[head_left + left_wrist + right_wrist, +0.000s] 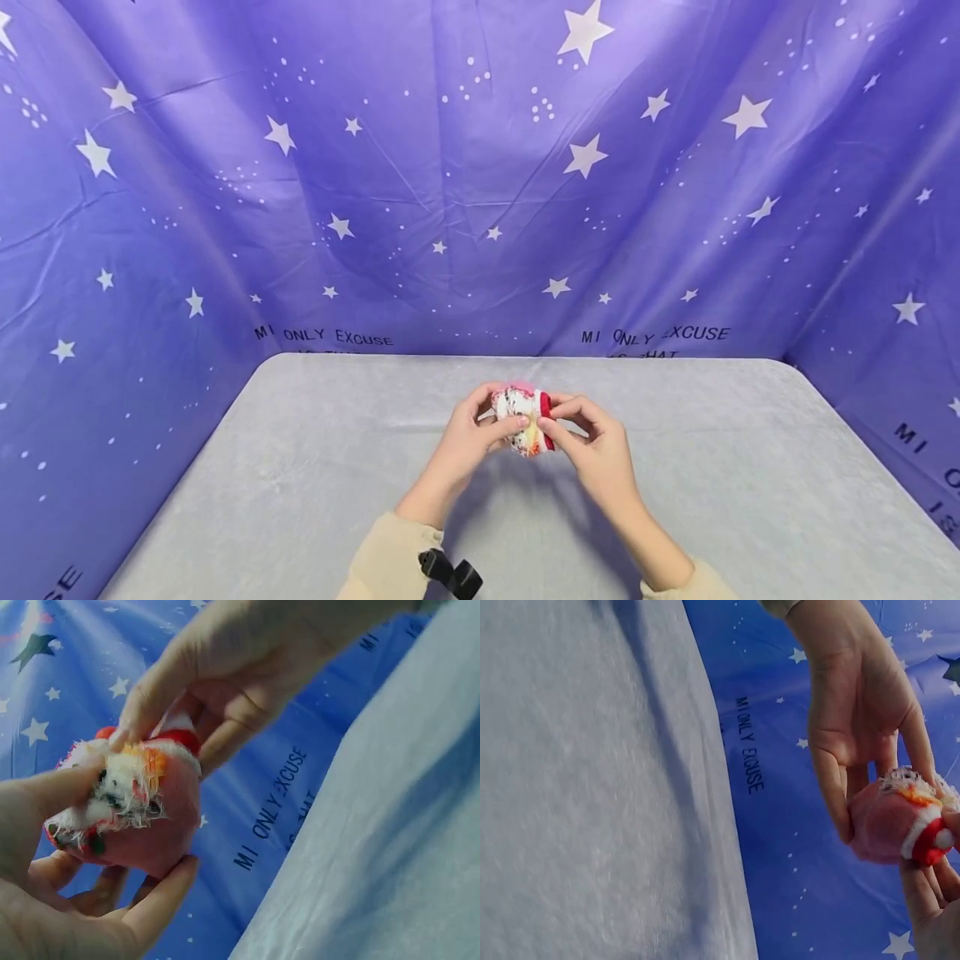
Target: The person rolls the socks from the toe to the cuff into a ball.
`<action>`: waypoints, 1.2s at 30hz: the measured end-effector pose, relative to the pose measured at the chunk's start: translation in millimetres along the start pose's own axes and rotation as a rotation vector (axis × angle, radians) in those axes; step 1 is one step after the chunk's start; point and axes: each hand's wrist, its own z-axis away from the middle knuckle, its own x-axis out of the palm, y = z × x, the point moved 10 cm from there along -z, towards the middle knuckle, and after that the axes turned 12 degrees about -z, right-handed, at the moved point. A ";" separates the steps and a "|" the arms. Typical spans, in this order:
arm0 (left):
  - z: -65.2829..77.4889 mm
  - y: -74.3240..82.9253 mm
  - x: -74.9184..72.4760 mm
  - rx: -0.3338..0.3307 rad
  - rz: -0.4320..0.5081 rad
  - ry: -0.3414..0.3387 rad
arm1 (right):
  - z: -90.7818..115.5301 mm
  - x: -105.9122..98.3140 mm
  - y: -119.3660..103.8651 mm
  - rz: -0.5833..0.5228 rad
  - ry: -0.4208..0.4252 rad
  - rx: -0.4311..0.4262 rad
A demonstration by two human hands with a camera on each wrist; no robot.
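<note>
A small rolled fabric bundle, perhaps a sock, is held above the table between both hands. In the left wrist view its pink side is smooth, while the face between the hands carries a patch of loose white, orange and dark threads. A red band with white edging wraps one end. My left hand grips the bundle from the left, thumb on the thready face and fingers beneath. From the right, my right hand pinches the red-and-white end between thumb and fingers. The bundle's inside is hidden.
A grey-white cloth-covered table spreads below the hands. Behind and beside it hangs a purple-blue curtain with white stars and printed lettering. A black wrist device sits on the left sleeve.
</note>
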 end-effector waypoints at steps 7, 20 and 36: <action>-25.0 -23.4 -10.7 -0.043 -0.165 0.101 | -22.9 -6.3 44.7 -0.005 -0.019 0.157; -48.8 -67.3 -6.9 -0.170 -0.477 0.041 | -31.7 -10.8 122.7 0.030 -0.132 0.551; -44.4 -66.1 -66.5 -0.113 -0.487 0.130 | -33.3 -53.7 118.5 -0.161 -0.331 0.728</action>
